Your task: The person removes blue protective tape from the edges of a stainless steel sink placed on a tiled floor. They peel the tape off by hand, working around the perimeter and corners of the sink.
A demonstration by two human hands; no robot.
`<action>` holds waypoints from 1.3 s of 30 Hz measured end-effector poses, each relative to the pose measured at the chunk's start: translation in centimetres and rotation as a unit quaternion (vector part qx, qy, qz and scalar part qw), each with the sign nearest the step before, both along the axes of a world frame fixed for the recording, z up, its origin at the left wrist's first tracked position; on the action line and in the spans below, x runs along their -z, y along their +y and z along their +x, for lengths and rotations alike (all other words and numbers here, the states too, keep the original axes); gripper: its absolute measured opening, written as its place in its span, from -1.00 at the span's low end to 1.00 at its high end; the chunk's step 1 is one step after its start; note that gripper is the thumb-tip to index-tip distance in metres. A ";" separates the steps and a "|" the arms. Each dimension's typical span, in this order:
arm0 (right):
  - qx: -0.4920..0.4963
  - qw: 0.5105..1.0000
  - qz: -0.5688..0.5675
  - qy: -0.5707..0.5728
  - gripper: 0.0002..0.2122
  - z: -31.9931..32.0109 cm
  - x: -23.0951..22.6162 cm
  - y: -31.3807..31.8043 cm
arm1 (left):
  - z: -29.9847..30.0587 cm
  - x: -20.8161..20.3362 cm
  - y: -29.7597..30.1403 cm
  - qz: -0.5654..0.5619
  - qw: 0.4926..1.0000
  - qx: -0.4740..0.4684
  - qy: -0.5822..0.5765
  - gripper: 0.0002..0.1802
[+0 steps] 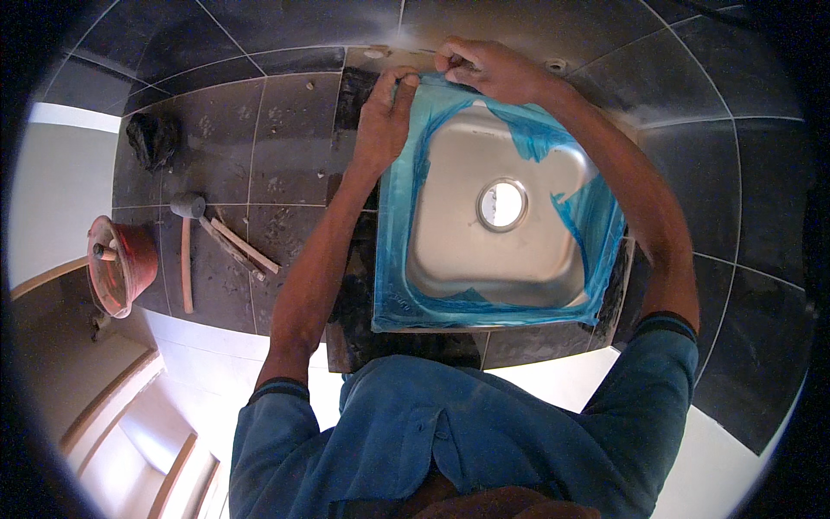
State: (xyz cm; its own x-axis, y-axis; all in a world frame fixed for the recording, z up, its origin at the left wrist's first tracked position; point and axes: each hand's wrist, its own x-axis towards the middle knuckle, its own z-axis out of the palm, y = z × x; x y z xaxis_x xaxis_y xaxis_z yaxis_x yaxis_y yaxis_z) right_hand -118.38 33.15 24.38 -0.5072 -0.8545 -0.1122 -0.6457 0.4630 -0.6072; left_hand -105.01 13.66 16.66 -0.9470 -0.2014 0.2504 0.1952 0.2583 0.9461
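Observation:
A square stainless steel sink (540, 251) with a round drain hole lies in the dark tiled counter before me. Blue plastic film (394, 251) covers its rim, torn and hanging ragged over parts of the basin. At the far left corner of the sink, my left hand (387, 117) has its fingers curled closed on the film's edge. Just right of it, along the far edge, my right hand (493, 73) is pinched closed at the same film; its fingertips are partly hidden. Both forearms reach around the basin's sides.
On the counter (290, 121) to the left lie a mallet (187, 251) and some wooden sticks (244, 247), with scattered debris. A crumpled black bag (151, 141) sits farther back. At the counter's left end is a reddish bucket (138, 264). Dark tiled walls (692, 78) rise behind and right.

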 end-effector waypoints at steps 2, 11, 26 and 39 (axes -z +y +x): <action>0.062 0.995 -0.067 -0.038 -0.57 0.6 0.4 0.7 | 0.1 -0.3 -0.1 -0.001 1.000 -0.003 0.003 -0.62; 0.180 0.974 0.025 -0.133 -0.60 4.6 -4.4 10.0 | 0.9 -3.1 0.3 -0.031 0.997 -0.050 0.047 -0.33; 0.221 0.974 -0.018 0.048 -0.51 19.6 -21.0 11.6 | 11.3 -15.7 -0.5 0.107 0.991 0.032 0.070 -0.50; 0.518 0.850 -0.032 0.087 -0.61 43.9 -26.4 32.3 | 24.3 -14.5 -2.2 0.029 0.948 -0.001 0.316 -0.42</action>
